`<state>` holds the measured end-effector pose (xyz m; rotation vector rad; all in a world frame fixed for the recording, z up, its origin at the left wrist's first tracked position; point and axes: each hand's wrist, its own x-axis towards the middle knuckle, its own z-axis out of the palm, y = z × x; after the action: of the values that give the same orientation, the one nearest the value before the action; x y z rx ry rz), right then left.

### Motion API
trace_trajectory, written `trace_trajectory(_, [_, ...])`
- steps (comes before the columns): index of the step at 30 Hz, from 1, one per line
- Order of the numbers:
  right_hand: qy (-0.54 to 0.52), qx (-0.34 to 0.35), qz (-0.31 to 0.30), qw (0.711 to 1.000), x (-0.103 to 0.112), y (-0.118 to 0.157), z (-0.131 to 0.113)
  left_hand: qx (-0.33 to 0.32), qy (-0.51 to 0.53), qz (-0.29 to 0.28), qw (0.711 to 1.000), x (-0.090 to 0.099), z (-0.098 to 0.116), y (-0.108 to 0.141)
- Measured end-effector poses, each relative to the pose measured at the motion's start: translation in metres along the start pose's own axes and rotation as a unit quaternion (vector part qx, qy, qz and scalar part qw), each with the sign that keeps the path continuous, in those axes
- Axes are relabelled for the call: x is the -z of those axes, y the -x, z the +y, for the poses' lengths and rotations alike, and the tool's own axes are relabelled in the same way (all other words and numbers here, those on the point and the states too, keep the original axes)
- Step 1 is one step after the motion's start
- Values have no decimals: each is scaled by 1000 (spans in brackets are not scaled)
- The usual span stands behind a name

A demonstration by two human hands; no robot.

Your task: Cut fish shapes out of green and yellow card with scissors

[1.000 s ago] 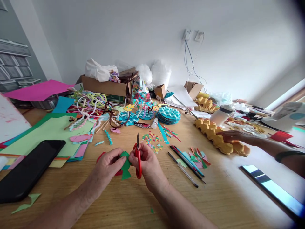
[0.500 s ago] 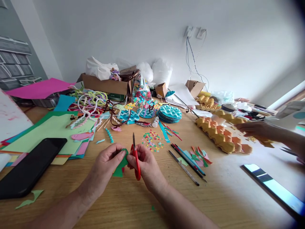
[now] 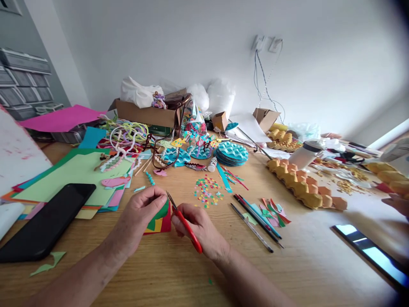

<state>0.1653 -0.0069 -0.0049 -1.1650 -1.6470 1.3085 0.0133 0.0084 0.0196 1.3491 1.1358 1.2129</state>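
Observation:
My left hand (image 3: 142, 213) pinches a small green paper piece (image 3: 162, 212) between thumb and fingers, low over the wooden table. Red and yellow paper (image 3: 164, 224) shows just below the green piece, beside my fingers; whether it is held too cannot be told. My right hand (image 3: 198, 228) is wrapped round red-handled scissors (image 3: 188, 228). Their dark blades point up and left, near my left fingertips and the green paper's top edge. A pile of small coloured paper dots (image 3: 207, 189) lies beyond my right hand.
Pens (image 3: 252, 224) and paper scraps (image 3: 273, 213) lie right of my hands. A black phone (image 3: 47, 221) and stacked coloured paper (image 3: 76, 179) are at left. Egg cartons (image 3: 300, 183), a second phone (image 3: 370, 251) and another person's hand (image 3: 398, 202) are at right.
The scissors have tilted, blades now leaning left toward the green paper. Red and yellow paper now shows below it. The other person's hand has moved back to the right edge.

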Motion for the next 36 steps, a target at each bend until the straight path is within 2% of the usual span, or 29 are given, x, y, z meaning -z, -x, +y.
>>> trace_trajectory(8, [-16, -20, 18, 1000, -3, -1, 1, -14, -27, -14, 999, 2, -3, 0])
trace_trajectory(12, [-158, -8, 76, 984, -5, -2, -1, -8, -38, -8, 999, -1, -4, 2])
trace_trajectory(15, [-258, 2, 78, 963, -7, -2, -2, 5, -28, -23, 999, -6, -6, 3])
trace_trajectory(21, [-324, -12, 86, 942, -9, -2, -1, 43, -13, -59, 997, -12, -14, 5])
trace_trajectory(24, [-317, -20, 99, 943, -10, -3, -2, 60, -5, -80, 995, -12, -17, 6])
trace_trajectory(29, [-283, -21, 87, 955, -9, -5, 0, 60, -15, -66, 996, -12, -15, 6])
trace_trajectory(33, [-154, -22, 60, 986, -7, -3, 1, 68, 3, -57, 996, -9, -11, 6])
trace_trajectory(36, [-66, -26, 31, 997, -6, -1, 0, 46, 11, -46, 998, -5, -8, 4])
